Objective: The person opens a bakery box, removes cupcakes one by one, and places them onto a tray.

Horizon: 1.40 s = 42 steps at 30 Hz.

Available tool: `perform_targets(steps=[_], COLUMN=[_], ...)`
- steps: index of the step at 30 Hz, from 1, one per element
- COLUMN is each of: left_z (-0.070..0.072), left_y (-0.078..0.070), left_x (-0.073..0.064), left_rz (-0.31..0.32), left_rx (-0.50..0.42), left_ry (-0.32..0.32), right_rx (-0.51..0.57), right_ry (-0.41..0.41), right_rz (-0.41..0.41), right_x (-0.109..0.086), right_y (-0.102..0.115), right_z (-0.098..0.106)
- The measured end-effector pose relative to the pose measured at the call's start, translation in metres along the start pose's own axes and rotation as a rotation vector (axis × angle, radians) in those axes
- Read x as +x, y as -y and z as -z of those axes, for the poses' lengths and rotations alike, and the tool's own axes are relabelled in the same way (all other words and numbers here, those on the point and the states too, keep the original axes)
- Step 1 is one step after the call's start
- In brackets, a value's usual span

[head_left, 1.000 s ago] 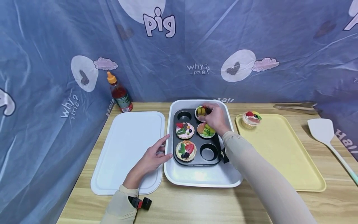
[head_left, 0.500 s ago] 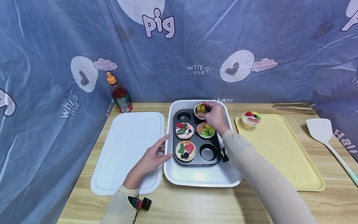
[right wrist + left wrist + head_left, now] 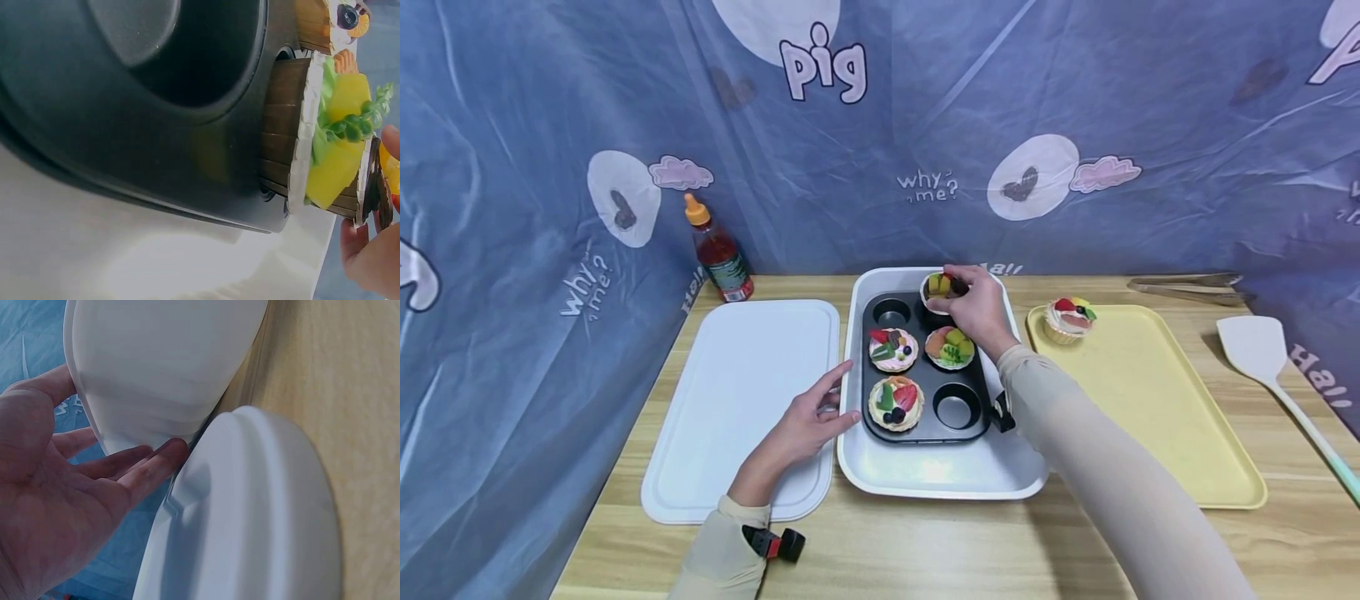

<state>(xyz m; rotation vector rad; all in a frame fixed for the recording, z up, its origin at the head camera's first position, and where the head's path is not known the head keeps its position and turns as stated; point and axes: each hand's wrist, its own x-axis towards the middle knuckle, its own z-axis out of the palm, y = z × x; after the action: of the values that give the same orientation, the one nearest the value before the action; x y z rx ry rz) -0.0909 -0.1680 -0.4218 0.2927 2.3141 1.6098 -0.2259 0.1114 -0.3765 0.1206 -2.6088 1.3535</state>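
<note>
Left hand — fingers relaxed, touching the 9 o'clock side of the white basin. Muffin pan inside holds three tarts. Farther, right hand pinches a fruit tart at the pan's 1 o'clock — can't tell if seated.

Satiny metal-looking muffin pan, glossy plastic tub, smooth wood-grain tabletop
</note>
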Motion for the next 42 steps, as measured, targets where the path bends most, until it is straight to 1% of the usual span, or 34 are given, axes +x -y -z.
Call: perform_targets(steps=[6,9,16,22,29,36,42], left_z=[-0.001,-0.002,-0.002,-0.003,-0.003,-0.001,-0.001], left_y=[-0.001,-0.001,0.001,0.001,0.001,0.000,-0.002], left_x=[-0.001,-0.001,0.000,0.000,0.000,-0.001,-0.001], left_rz=[0.004,0.006,-0.020,-0.022,-0.010,-0.013,-0.005], left_rx=[0.022,0.019,-0.007,-0.011,-0.001,0.008,0.018], left_ry=[-0.009,-0.016,-0.002,-0.002,-0.007,-0.003,-0.009], right_rx=[0.025,0.025,0.025,0.020,0.045,0.058,0.036], right_ry=[-0.017,-0.016,-0.032,-0.036,-0.038,-0.024,-0.045], right_rz=[-0.004,-0.019,-0.001,-0.005,-0.027,-0.040,-0.044], right_x=[0.000,0.000,-0.002,-0.003,-0.005,-0.007,-0.008], right_y=[0.003,0.005,0.007,0.004,0.007,0.013,0.017], right_z=[0.004,0.007,0.014,0.022,0.030,0.038,0.048])
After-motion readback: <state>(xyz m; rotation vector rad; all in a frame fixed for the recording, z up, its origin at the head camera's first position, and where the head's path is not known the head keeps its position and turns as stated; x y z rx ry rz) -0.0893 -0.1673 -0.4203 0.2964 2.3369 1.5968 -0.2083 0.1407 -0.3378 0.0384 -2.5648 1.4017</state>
